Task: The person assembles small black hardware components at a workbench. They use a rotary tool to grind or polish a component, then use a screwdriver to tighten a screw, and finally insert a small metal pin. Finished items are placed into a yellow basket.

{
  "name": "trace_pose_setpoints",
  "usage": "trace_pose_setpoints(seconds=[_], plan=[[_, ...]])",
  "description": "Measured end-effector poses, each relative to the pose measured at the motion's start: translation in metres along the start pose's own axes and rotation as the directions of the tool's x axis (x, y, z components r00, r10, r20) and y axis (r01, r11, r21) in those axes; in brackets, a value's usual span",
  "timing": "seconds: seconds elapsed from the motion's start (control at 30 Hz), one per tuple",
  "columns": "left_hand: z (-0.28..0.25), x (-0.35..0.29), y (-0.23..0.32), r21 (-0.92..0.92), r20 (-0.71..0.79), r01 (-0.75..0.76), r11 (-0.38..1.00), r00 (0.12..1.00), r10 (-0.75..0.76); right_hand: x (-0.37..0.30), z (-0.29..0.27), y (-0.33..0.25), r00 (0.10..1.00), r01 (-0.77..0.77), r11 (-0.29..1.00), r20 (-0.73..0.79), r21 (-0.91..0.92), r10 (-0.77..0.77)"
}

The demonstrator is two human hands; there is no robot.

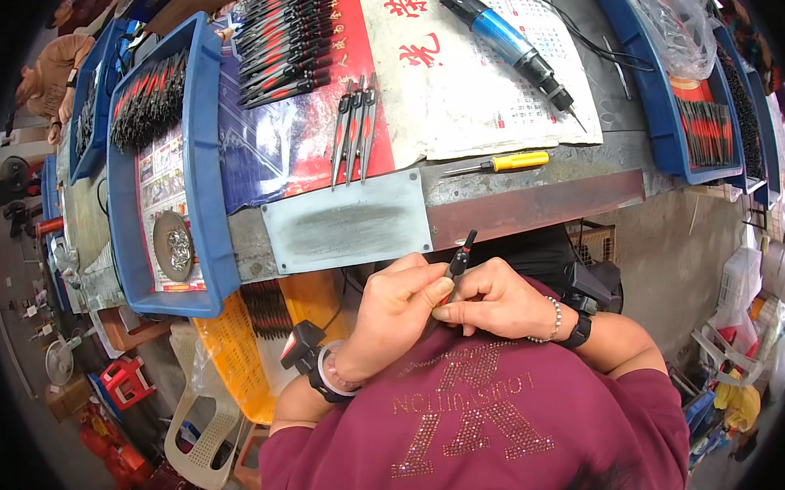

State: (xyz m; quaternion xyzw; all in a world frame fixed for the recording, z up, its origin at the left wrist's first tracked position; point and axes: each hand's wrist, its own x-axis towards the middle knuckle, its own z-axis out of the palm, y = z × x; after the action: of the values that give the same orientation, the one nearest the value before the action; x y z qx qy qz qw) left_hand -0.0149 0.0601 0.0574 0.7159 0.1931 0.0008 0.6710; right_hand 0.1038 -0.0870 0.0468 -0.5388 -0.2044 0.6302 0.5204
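Both my hands meet in front of my chest, just off the bench's near edge. My left hand [394, 303] pinches a slim black-and-red pen-shaped tool [461, 254] between thumb and fingers. The right hand [500, 301] closes on the same piece from the other side. Its dark tip points up and away; the lower part is hidden by my fingers. Three similar black-and-red tools [356, 130] lie side by side on the bench beyond. Past them a large row of the same kind [284, 47] rests on red and blue sheets.
A blue electric screwdriver [506, 39] and a yellow-handled screwdriver [504, 162] lie on the bench. At left, a blue tray [217, 192] holds dark parts and a small dish [172, 246] of metal bits. Another blue bin [671, 133] stands right. A yellow crate [225, 351] sits below.
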Motion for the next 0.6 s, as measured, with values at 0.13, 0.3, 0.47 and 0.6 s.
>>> trace_pose_setpoints(seconds=[0.13, 0.3, 0.47, 0.6], plan=[[-0.001, 0.002, -0.001, 0.013, 0.009, -0.01, 1.0, 1.0, 0.01, 0.0, -0.002, 0.003, 1.0, 0.011, 0.999, 0.007, -0.03, -0.011], [-0.005, 0.007, -0.001, -0.114, 0.122, 0.084, 0.99, 0.99, -0.07, 0.001, -0.008, 0.004, 0.999, -0.032, 0.999, 0.044, 0.02, 0.031], [-0.017, 0.025, -0.006, -0.637, 0.49, 0.516, 0.572, 0.844, -0.216, 0.008, -0.014, 0.0, 0.985, -0.137, 0.969, 0.135, 0.207, 0.11], [-0.019, 0.03, -0.013, -0.677, 0.434, 0.388, 0.625, 0.897, -0.087, 0.008, -0.02, -0.005, 0.991, -0.121, 0.98, 0.069, 0.16, 0.111]])
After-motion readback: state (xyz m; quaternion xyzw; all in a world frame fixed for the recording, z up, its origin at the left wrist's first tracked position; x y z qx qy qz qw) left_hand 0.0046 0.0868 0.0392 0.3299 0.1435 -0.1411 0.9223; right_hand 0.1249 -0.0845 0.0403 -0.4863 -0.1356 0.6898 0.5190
